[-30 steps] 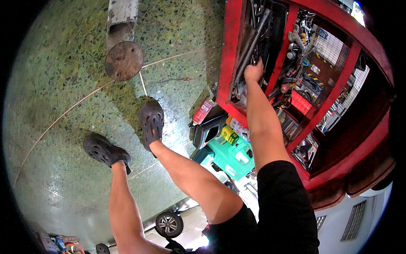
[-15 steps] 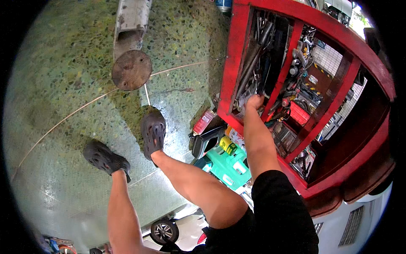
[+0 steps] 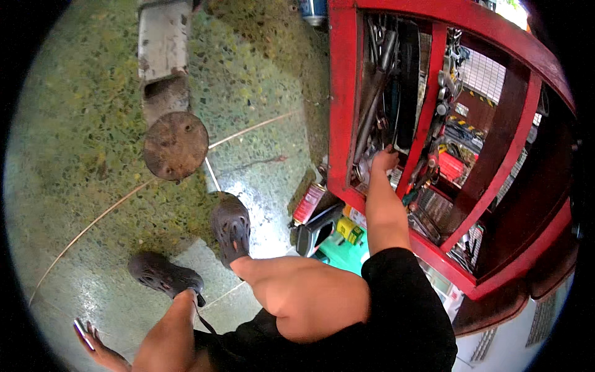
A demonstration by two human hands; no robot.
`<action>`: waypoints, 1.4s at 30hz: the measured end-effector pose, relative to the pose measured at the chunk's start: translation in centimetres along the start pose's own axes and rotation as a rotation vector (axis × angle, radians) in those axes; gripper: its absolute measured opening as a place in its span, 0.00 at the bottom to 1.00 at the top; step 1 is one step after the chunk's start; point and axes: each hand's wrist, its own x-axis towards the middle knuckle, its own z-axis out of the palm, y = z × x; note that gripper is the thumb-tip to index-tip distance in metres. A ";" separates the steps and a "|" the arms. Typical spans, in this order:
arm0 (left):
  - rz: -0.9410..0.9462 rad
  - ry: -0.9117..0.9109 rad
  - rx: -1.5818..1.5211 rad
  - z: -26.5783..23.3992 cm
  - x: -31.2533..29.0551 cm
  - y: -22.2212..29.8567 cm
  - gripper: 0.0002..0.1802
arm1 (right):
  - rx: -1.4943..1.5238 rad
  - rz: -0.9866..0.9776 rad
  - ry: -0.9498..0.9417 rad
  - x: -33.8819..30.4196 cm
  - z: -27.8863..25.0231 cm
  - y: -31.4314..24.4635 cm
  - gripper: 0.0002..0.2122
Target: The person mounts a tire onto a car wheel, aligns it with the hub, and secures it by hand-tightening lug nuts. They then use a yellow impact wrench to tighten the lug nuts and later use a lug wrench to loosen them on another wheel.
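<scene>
My right hand [image 3: 385, 160] reaches into the left compartment of a red tool rack [image 3: 344, 93], at its near end. Its fingers are curled among metal tools, and what they hold, if anything, is hidden. Beyond the hand lie long dark metal bars [image 3: 379, 77] and several wrenches. At the lower left, my left hand [image 3: 93, 342] is closed on a short, shiny silvery metal piece [image 3: 83, 333], whose kind I cannot make out. That hand is out beside my left leg, over the floor.
The rack's middle compartment holds hand tools and a red case [image 3: 450, 166]. Beside the rack stand a red-and-white can [image 3: 308, 203], a dark bottle [image 3: 316, 230], a yellow-green box [image 3: 349, 230] and a green jug [image 3: 347, 254]. A metal post with a round rusty plate [image 3: 176, 146] lies on the speckled floor.
My left hand has come up into view at the lower left with the silvery piece. My right hand stays in the compartment, its fingers shifted. The view has moved.
</scene>
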 end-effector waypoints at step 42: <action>0.606 -1.135 -0.015 -29.4 -45.9 47.4 0.09 | 1.044 0.014 -1.385 -15.3 -96.2 30.5 0.27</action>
